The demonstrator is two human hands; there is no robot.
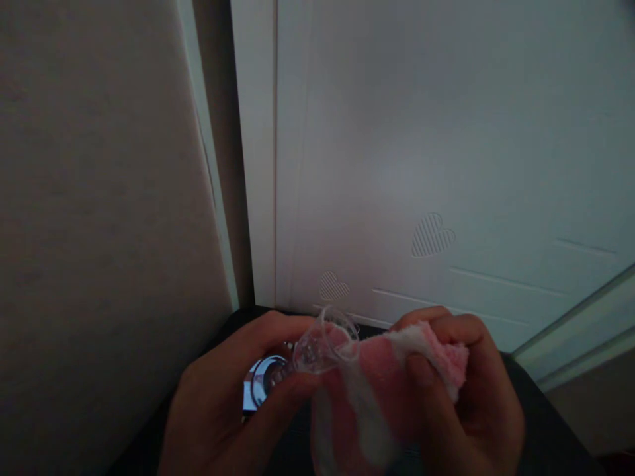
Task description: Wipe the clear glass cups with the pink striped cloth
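A small clear stemmed glass (313,349) lies tilted in my left hand (228,390), its bowl pinched between thumb and fingers. Its round foot points down and left, and its rim faces up and right. My right hand (466,390) grips a fluffy pink-and-white striped cloth (381,377), thumb on the near side. The cloth's left part touches the glass at the rim, and some pink shows through the bowl. Lower folds of the cloth hang toward the bottom edge of the view.
Below the glass foot is a bright lit surface (249,395), perhaps a screen, mostly hidden by my left hand. A dark surface (538,413) lies under my hands. Behind stands a white panel (397,145) with embossed hearts; a plain wall (99,198) rises on the left.
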